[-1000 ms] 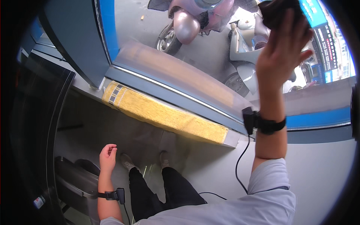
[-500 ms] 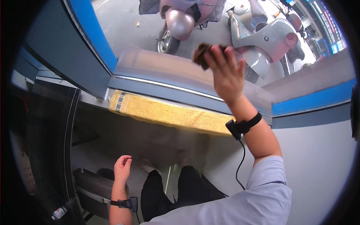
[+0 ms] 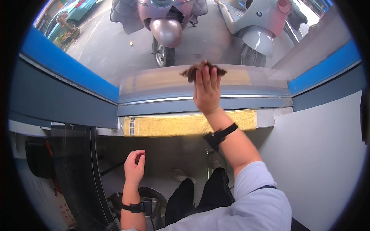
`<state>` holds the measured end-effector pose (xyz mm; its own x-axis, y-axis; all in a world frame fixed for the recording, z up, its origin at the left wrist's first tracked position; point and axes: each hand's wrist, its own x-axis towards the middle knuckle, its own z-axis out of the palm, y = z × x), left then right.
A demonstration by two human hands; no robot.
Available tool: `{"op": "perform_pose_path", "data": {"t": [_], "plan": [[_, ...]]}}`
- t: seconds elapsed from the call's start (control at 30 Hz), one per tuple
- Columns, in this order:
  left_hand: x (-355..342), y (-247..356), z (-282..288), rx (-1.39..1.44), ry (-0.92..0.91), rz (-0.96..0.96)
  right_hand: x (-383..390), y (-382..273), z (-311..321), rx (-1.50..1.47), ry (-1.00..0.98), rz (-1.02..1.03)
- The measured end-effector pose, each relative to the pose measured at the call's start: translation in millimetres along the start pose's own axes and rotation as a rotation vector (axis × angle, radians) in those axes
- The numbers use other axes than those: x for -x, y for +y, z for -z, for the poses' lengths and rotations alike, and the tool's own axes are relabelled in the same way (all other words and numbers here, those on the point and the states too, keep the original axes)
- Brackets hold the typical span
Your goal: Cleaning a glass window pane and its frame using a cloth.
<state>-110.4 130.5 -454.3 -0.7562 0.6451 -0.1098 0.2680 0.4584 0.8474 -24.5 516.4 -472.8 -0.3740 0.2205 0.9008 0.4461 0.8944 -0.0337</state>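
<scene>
Brown cloth [image 3: 190, 72] lies under the right fingers [image 3: 207, 80].

"What are you doing on your right side?"

"I'm extending my right forearm [image 3: 231, 146] forward, and it is slanting inward to the left. My right wrist [image 3: 212, 111] is lining up behind the hand."

"How are you shaping that hand?"

"My right hand [image 3: 208, 92] is showing me its back. Its fingers [image 3: 206, 79] are lying nearly straight, close together, pointing away from me, and hiding my right thumb."

"And over on the left?"

"I'm holding my left forearm [image 3: 131, 192] almost straight ahead, nearer my body. My left hand [image 3: 134, 167] is hovering well apart from the other, its fingers bending loosely inward and its left thumb [image 3: 142, 161] sitting just beside them."
</scene>
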Motion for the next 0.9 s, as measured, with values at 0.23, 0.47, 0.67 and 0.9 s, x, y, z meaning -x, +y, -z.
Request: {"op": "perform_pose_path", "data": {"t": [0.23,0.47,0.67,0.9], "plan": [[2,-27,50,-0.161,-0.051,0.092,28,-90,-41,-0.321,0.193,-0.620],[-6,-30,66,-0.236,-0.133,0.096,-220,-95,30,-0.318,0.581,-0.301],[-27,9,68,-0.262,-0.178,0.009,-45,-98,-50,-0.243,0.492,-0.752],[6,16,93,-0.326,-0.136,0.060,-31,-50,-42,-0.525,0.857,-1.612]]}}
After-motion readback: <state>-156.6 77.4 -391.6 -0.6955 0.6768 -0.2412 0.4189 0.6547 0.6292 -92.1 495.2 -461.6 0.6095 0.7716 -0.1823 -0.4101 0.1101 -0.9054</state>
